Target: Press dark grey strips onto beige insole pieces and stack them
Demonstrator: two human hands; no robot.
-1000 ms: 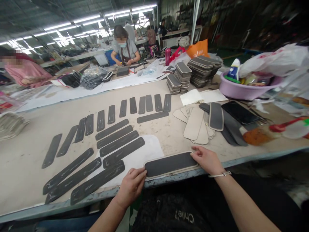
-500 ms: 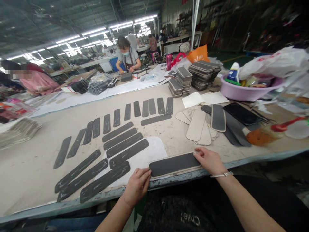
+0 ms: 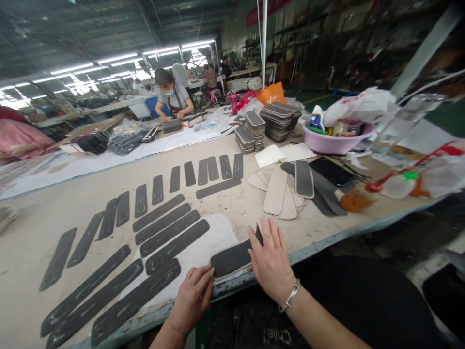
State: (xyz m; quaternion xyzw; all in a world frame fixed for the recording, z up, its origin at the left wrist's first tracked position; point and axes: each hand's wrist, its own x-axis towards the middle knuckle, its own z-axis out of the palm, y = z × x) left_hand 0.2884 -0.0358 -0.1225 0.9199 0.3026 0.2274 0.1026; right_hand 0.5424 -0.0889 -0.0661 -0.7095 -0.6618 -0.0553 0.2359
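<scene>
A long dark grey strip with a pale border (image 3: 230, 259) lies near the table's front edge. My left hand (image 3: 194, 293) pinches its left end between thumb and fingers. Over the right part of the strip, my right hand (image 3: 271, 259) is spread flat with its fingers apart. A dark edge stands up behind the right fingers; the palm hides most of that end. To the left, several glossy grey strips (image 3: 178, 247) lie in slanted rows, the nearest partly on a white sheet (image 3: 221, 225).
Beyond my right hand lie a fan of beige pieces (image 3: 275, 191), a bordered grey piece (image 3: 304, 179) and a black phone-like slab (image 3: 332, 170). Farther back are stacked pieces (image 3: 278, 121) and a purple basin (image 3: 336, 143). Another person (image 3: 174, 99) works across the table.
My right hand has let go of the strip's right end and moved inward, opening flat over it. A dark edge now rises there. My left hand keeps its pinch; the view has shifted right.
</scene>
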